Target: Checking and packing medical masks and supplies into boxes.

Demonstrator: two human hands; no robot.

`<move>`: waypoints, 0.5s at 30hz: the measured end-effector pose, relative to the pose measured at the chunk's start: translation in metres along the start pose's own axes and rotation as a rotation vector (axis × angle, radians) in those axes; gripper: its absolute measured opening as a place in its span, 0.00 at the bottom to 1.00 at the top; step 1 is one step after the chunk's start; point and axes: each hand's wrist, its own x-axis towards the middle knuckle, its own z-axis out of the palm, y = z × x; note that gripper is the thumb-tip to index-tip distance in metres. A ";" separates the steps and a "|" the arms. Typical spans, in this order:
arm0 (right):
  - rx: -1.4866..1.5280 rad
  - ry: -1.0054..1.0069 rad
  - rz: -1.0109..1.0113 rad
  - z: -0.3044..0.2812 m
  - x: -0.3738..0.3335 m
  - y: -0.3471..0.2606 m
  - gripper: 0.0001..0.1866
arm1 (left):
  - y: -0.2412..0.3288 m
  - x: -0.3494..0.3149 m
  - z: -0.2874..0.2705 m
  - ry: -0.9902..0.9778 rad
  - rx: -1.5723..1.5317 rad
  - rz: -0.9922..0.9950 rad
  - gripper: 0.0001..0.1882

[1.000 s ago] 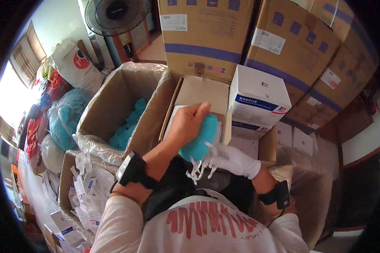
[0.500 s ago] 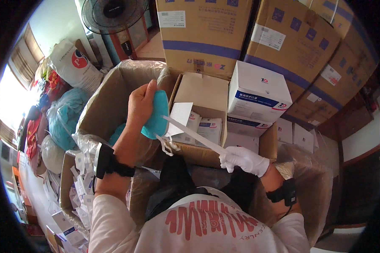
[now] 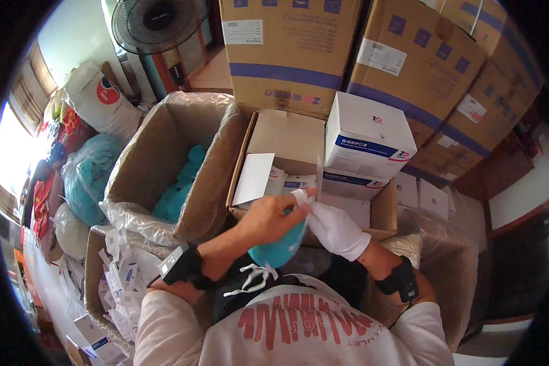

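Close together in front of my body, my two hands meet over the near edge of an open carton. My bare left hand [image 3: 271,215] is closed, with a teal face mask [image 3: 280,244] hanging below its fingers. White straps [image 3: 255,277] dangle from the mask over my dark trousers. A bit of white strip [image 3: 300,196] shows at the left fingertips. My right hand [image 3: 340,232], in a white glove, is closed in a pinch beside them; the exact grip is partly hidden by the fingers.
The open carton [image 3: 241,177] holds small packets and a white card [image 3: 254,178]. White boxes [image 3: 371,131] are stacked at its right. Left of it stands a plastic-lined carton [image 3: 134,152] with teal masks inside; nearer is a carton of discarded wrappers [image 3: 125,280]. Tall cartons [image 3: 287,49] rise behind.
My left hand has brought the mask down and right, out from beside the lined carton. The white strip was stretched out between my hands; now the hands are together.
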 end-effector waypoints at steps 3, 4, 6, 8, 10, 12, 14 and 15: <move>-0.064 -0.100 0.037 -0.010 0.002 -0.024 0.08 | -0.007 -0.003 -0.014 -0.088 0.386 -0.024 0.20; -0.058 -0.206 0.017 -0.010 0.000 -0.029 0.08 | -0.010 -0.007 -0.017 -0.219 0.510 0.084 0.21; -0.030 -0.187 -0.127 -0.005 -0.008 -0.030 0.07 | -0.016 -0.018 -0.020 -0.260 0.425 0.236 0.22; -0.135 -0.440 -0.389 -0.012 -0.015 -0.041 0.08 | -0.015 -0.033 -0.018 -0.447 0.379 0.401 0.21; 0.084 -0.501 -0.319 -0.024 -0.025 -0.055 0.09 | 0.003 -0.046 -0.027 -0.472 0.414 0.473 0.20; 0.146 -0.521 -0.323 -0.037 -0.038 -0.066 0.09 | 0.014 -0.058 -0.035 -0.497 0.446 0.546 0.20; 0.204 -0.599 -0.259 -0.051 -0.048 -0.069 0.10 | 0.017 -0.067 -0.040 -0.451 0.373 0.625 0.20; 0.208 -0.605 -0.261 -0.057 -0.051 -0.068 0.10 | 0.015 -0.070 -0.042 -0.438 0.386 0.633 0.16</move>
